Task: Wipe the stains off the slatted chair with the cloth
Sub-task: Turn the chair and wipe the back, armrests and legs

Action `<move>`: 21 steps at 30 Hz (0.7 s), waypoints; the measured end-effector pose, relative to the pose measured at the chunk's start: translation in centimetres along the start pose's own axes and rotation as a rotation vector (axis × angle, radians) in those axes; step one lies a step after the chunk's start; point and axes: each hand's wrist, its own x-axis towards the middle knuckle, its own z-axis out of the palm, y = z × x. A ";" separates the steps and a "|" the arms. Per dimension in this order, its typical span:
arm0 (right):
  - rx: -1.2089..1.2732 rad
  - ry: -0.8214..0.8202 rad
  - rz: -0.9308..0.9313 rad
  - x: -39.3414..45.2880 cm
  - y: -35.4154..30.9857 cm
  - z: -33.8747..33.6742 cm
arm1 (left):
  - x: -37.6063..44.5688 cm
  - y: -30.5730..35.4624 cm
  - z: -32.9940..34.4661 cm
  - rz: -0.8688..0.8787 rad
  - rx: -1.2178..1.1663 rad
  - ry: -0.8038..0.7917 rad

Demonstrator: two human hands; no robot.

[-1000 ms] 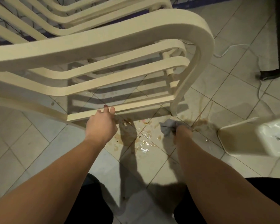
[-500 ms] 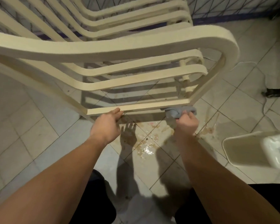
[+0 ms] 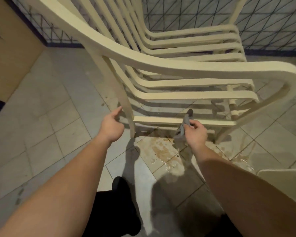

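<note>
Pale tiled floor [image 3: 41,117] under me, brown wet spill [image 3: 162,149] on it. Wall tiles [image 3: 272,19] with dark diagonal lines, dark skirting. Tan panel [image 3: 10,53] to my left. Dim light.

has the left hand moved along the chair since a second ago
Yes. The left hand left the bottom slat and now sits left of the chair leg.

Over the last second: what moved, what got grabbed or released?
The right hand lifted the grey cloth from the stained floor up to the chair's lowest slat, where the cloth now drapes over the slat's edge. The left hand let go of that slat and moved left to the chair leg, fingers loose beside it. Unchanged: the cloth stays pinched in the right hand, and the spill stays on the tiles.
</note>
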 end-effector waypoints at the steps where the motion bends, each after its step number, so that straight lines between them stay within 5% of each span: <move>1: -0.025 -0.019 -0.002 -0.2 0.1 1.3 | 0.0 0.2 -0.1 0.017 0.006 -0.023; 14: -0.055 -0.335 0.081 -5.2 -0.9 16.7 | 1.3 -0.1 -1.6 0.068 -0.116 -0.072; 21: 0.199 -0.595 0.213 -5.6 -2.3 13.4 | 2.6 -1.8 -0.1 -0.047 -0.006 0.041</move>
